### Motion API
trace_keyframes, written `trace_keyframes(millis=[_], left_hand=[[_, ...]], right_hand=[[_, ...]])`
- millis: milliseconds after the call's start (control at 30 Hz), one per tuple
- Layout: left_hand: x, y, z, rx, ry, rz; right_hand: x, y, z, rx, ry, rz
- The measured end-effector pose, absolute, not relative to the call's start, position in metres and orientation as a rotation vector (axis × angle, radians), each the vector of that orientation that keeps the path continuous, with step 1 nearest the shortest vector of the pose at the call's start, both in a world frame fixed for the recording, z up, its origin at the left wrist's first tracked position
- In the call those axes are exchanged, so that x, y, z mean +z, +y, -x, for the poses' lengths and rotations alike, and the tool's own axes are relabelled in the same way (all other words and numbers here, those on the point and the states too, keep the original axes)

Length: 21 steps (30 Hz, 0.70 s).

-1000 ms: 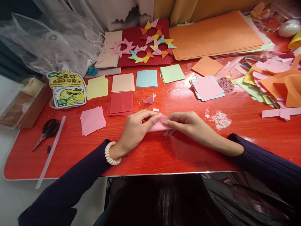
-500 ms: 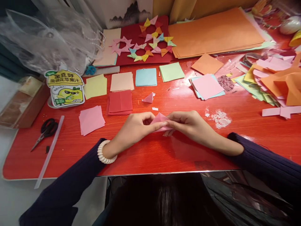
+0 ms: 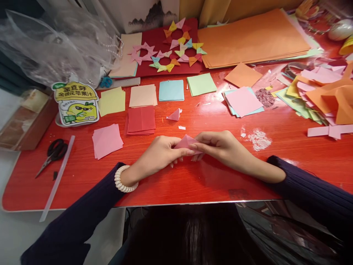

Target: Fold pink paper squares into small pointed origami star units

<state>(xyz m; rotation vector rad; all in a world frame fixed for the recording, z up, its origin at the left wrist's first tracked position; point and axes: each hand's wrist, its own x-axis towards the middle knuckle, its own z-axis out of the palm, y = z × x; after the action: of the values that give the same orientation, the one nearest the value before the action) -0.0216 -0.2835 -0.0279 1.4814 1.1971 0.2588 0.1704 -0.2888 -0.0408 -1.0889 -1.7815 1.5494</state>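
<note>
Between my two hands is a pink paper folded into a triangle, its peak pointing away from me. My left hand pinches the left side, thumb along the near edge. On the other side, my right hand grips the right corner with thumb in front and fingers behind. The thumb tips nearly meet at the middle of the lower edge. Just beyond lie a white paper scrap and a small folded pink piece. A stack of red squares and pink squares sit left of them.
More square stacks, yellow, peach, blue and green, line the table. Folded paper rings rest at the back. Scissors and a clear strip lie left; a paper pile sits right.
My left thumb has slid from the paper's peak down along its lower edge to beside the right thumb. The triangle's front now shows more. My right hand has barely moved.
</note>
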Motion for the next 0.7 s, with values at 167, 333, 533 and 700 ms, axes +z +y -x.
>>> trace_keyframes(millis=[167,333,533,700], left_hand=[[-0.0281,-0.2831,0.0227,0.312,1.192,-1.503],[-0.0296,-0.2824,0.0248,0.349,1.193,-1.497],[-0.0269,-0.2800,0.0234,0.328,1.099,-1.351],[-0.0250,-0.2775,0.0252,0.356,1.048,-1.262]], right_hand=[[-0.0404,-0.2865,-0.1714,1.755,-1.695,1.086],[-0.0376,-0.2857,-0.1730,1.878,-1.684,1.080],[-0.0354,-0.2828,-0.1749,2.087,-1.533,0.983],[-0.0331,-0.2806,-0.1764,2.173,-1.501,0.944]])
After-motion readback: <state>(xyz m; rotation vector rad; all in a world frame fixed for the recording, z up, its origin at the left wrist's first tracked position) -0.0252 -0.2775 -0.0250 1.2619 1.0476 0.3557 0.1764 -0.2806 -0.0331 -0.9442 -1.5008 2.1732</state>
